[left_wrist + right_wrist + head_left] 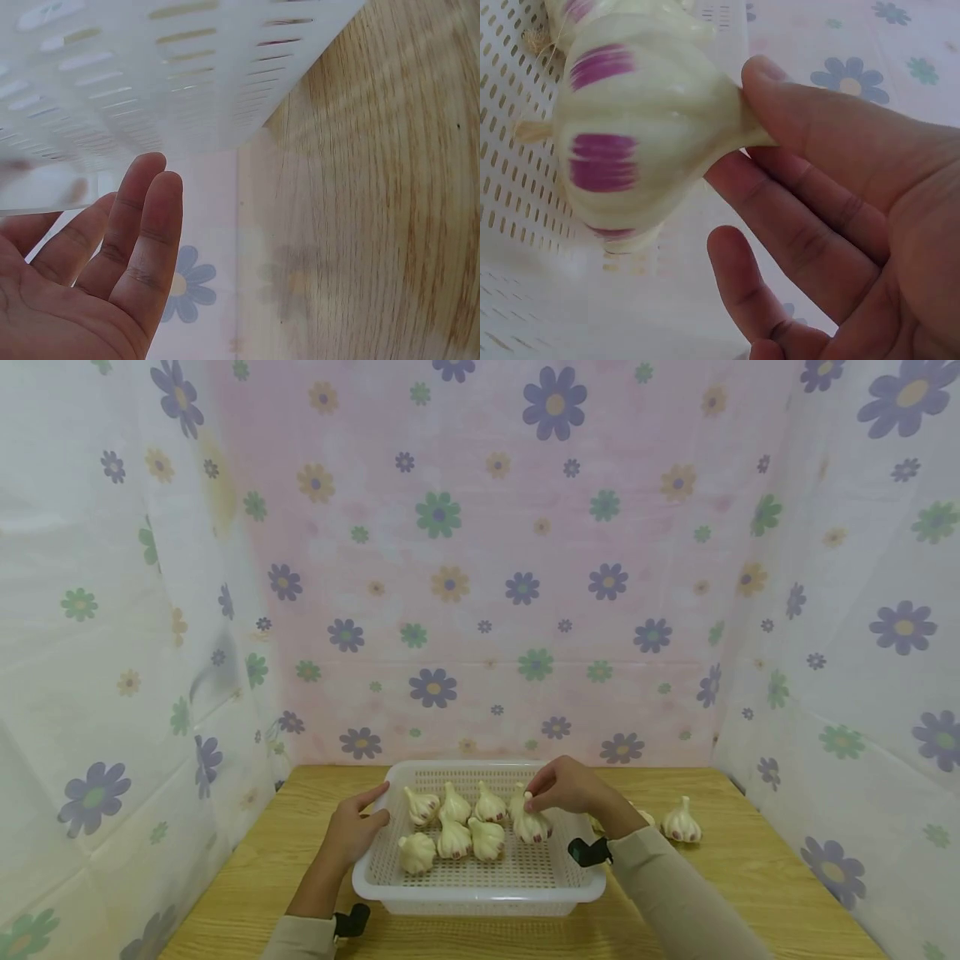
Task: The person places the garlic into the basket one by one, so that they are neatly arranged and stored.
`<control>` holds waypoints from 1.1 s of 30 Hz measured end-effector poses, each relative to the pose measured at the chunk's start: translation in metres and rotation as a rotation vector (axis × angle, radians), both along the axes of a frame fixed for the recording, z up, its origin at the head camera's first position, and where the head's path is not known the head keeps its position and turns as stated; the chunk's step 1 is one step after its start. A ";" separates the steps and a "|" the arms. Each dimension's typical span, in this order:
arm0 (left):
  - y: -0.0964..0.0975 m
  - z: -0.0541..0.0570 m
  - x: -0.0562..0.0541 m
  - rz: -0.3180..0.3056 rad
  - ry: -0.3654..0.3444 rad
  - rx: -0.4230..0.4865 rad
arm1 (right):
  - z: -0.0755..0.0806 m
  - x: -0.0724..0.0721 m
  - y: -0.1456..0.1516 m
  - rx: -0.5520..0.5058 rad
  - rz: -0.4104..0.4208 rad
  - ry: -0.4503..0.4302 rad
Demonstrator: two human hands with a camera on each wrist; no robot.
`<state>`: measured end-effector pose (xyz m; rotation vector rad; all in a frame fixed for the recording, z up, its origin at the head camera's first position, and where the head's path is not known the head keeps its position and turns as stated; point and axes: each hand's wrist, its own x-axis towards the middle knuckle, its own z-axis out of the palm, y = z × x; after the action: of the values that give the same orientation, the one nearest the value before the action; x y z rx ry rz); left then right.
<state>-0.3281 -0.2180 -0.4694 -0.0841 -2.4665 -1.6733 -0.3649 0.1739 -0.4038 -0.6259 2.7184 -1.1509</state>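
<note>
A white plastic basket [480, 906] stands on the table with several garlic bulbs [453, 839] lying inside. At its right part my right hand [566, 789] pinches the stem of a garlic bulb [622, 127], its thumb above and fingers below the neck. That bulb has purple patches and hangs beside another bulb in the basket; whether it touches the bottom is unclear. My left hand [356, 831] rests thumb and index finger on the basket's left rim. In the left wrist view, its other fingers [154, 240] extend fairly straight beside the outer wall.
Right of the basket, a garlic bulb [681, 821] stands on the wooden table [255, 860], and more bulbs are partly hidden behind the right wrist. Flower-patterned sheets [480, 552] enclose the back and both sides.
</note>
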 end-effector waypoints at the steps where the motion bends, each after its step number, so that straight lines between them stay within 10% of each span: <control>1: 0.000 0.000 0.000 0.002 -0.001 0.000 | 0.000 0.001 -0.001 0.007 -0.004 0.003; 33: 0.001 0.001 0.002 -0.006 0.006 0.008 | -0.007 0.006 -0.024 0.396 -0.098 0.079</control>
<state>-0.3265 -0.2173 -0.4686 -0.0957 -2.4579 -1.6832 -0.3592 0.1498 -0.4109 -0.4928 2.9497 -0.5817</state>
